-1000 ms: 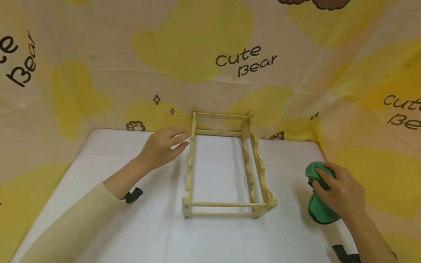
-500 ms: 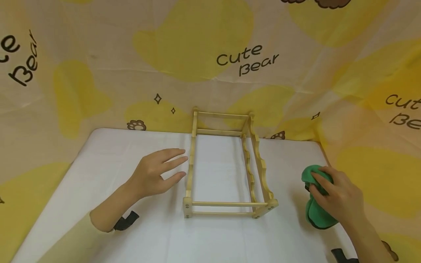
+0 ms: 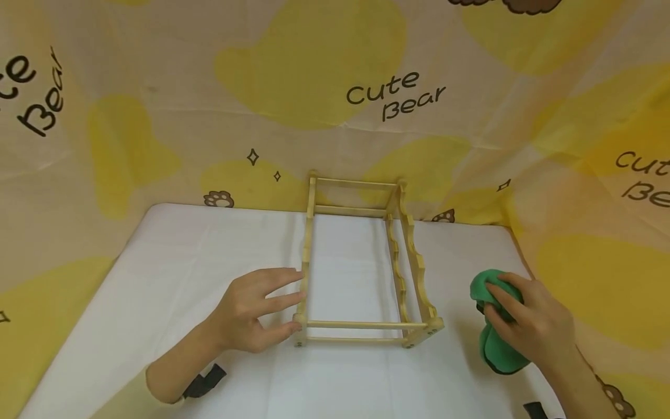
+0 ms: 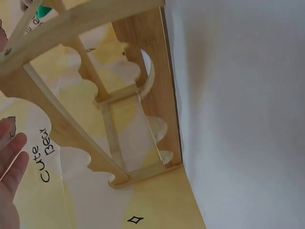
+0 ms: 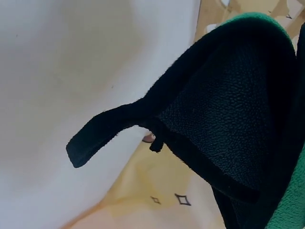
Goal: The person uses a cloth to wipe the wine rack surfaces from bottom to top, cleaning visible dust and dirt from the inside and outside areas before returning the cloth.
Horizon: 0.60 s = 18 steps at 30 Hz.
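A pale wooden rack [image 3: 366, 325] with scalloped rails stands mid-table, its slatted frame open through the middle. My left hand [image 3: 248, 314] is at the rack's left side near the front corner, fingers spread and fairly straight, the tips right at the rail. In the left wrist view, the scalloped rack [image 4: 164, 95] fills the middle and some fingers show at the left edge. Right of the rack, my right hand [image 3: 539, 320] grips a bunched green cloth [image 3: 503, 352] with black edging. The right wrist view shows the cloth's black underside [image 5: 224, 105] and a hanging loop [image 5: 102, 133].
The white tabletop [image 3: 209, 250] carries the rack. Behind it hangs a yellow-patterned fabric backdrop [image 3: 293, 70] with printed words, which also closes in both sides. Dark pieces show by the left wrist [image 3: 204, 381] and right wrist [image 3: 536, 410].
My left hand has slid along the rack's left side from its far part to the near corner. My right hand, with the cloth, has drifted slightly left and nearer.
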Each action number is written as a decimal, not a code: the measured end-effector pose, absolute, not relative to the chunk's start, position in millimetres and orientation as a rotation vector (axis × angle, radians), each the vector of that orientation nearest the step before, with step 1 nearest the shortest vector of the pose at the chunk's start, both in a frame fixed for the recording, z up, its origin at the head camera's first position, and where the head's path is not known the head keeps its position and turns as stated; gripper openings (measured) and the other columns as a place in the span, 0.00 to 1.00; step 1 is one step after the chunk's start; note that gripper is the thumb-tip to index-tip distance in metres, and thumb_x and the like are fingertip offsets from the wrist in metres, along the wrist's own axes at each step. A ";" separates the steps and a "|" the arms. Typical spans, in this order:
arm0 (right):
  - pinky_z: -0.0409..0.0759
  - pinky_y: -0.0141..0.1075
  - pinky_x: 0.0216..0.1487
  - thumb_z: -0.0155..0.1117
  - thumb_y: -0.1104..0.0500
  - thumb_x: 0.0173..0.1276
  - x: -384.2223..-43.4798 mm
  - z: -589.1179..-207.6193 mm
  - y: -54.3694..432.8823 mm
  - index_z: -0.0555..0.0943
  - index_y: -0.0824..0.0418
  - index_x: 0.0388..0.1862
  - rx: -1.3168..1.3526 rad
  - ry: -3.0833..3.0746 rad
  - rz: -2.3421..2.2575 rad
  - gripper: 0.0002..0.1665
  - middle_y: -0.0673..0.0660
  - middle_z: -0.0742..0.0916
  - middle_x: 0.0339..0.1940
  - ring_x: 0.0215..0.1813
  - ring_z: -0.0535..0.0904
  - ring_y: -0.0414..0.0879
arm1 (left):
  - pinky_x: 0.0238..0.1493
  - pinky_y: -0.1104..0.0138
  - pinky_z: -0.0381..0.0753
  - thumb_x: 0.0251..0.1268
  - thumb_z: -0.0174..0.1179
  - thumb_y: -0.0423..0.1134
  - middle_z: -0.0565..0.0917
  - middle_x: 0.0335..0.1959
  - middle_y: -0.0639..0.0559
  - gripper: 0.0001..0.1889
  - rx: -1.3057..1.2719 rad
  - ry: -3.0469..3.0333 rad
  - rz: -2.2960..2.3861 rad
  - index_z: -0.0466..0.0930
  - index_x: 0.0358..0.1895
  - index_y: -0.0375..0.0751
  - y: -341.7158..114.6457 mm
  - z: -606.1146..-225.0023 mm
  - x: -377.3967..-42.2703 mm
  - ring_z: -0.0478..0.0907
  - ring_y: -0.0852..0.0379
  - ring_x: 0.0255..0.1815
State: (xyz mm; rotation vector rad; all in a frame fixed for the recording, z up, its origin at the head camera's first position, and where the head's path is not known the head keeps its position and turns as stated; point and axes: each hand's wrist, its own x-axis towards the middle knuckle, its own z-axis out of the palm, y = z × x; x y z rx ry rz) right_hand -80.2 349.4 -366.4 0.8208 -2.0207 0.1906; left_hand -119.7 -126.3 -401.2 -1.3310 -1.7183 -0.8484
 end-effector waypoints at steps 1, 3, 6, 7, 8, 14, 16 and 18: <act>0.77 0.57 0.14 0.56 0.44 0.79 -79.3 -365.2 347.7 0.90 0.66 0.31 0.833 -2.017 0.194 0.30 0.69 0.88 0.37 0.24 0.80 0.65 | 0.41 0.52 0.90 0.69 0.64 0.48 0.89 0.46 0.37 0.15 -1.335 -1.710 -0.857 0.91 0.46 0.42 -125.4 -402.1 -117.8 0.89 0.41 0.43; 0.77 0.57 0.14 0.57 0.45 0.79 -77.2 -362.5 343.9 0.90 0.66 0.30 0.855 -2.003 0.202 0.29 0.69 0.88 0.36 0.23 0.80 0.65 | 0.40 0.53 0.90 0.69 0.65 0.47 0.89 0.45 0.37 0.13 -1.343 -1.694 -0.879 0.91 0.45 0.42 -123.9 -403.8 -114.1 0.89 0.41 0.42; 0.76 0.56 0.14 0.57 0.46 0.79 -73.7 -358.8 337.5 0.89 0.66 0.29 0.880 -1.973 0.216 0.28 0.69 0.87 0.35 0.22 0.79 0.64 | 0.39 0.55 0.90 0.69 0.65 0.44 0.89 0.44 0.38 0.11 -1.369 -1.676 -0.920 0.91 0.43 0.41 -121.7 -406.2 -109.5 0.89 0.42 0.40; 0.76 0.56 0.14 0.58 0.47 0.79 -72.3 -357.8 335.1 0.89 0.66 0.29 0.889 -1.962 0.222 0.28 0.69 0.87 0.34 0.21 0.79 0.64 | 0.39 0.55 0.90 0.69 0.65 0.43 0.89 0.43 0.38 0.10 -1.382 -1.669 -0.933 0.91 0.43 0.41 -120.9 -406.9 -108.6 0.89 0.42 0.40; 0.76 0.56 0.14 0.58 0.47 0.79 -70.9 -356.9 332.8 0.89 0.66 0.29 0.897 -1.952 0.229 0.27 0.69 0.87 0.34 0.21 0.78 0.64 | 0.39 0.56 0.90 0.69 0.65 0.42 0.89 0.43 0.38 0.09 -1.395 -1.664 -0.947 0.91 0.43 0.41 -120.2 -407.7 -107.8 0.89 0.43 0.39; 0.74 0.51 0.11 0.59 0.51 0.77 -63.8 -354.3 316.6 0.88 0.65 0.27 0.949 -1.882 0.254 0.24 0.67 0.87 0.32 0.17 0.76 0.60 | 0.41 0.58 0.90 0.70 0.63 0.35 0.89 0.41 0.39 0.07 -1.432 -1.639 -0.997 0.91 0.40 0.39 -117.8 -409.5 -105.1 0.89 0.44 0.37; 0.73 0.48 0.10 0.60 0.51 0.77 -61.8 -353.9 311.0 0.88 0.65 0.27 0.970 -1.858 0.267 0.23 0.66 0.87 0.32 0.17 0.75 0.58 | 0.41 0.59 0.90 0.71 0.63 0.34 0.89 0.41 0.38 0.07 -1.431 -1.633 -1.005 0.91 0.40 0.38 -117.7 -409.3 -104.4 0.89 0.44 0.37; 0.73 0.46 0.10 0.61 0.51 0.77 -59.6 -353.6 305.9 0.88 0.64 0.27 0.992 -1.828 0.284 0.23 0.65 0.87 0.32 0.17 0.74 0.57 | 0.41 0.59 0.90 0.71 0.62 0.33 0.89 0.41 0.38 0.08 -1.431 -1.630 -1.007 0.91 0.40 0.38 -117.6 -408.9 -103.9 0.89 0.44 0.37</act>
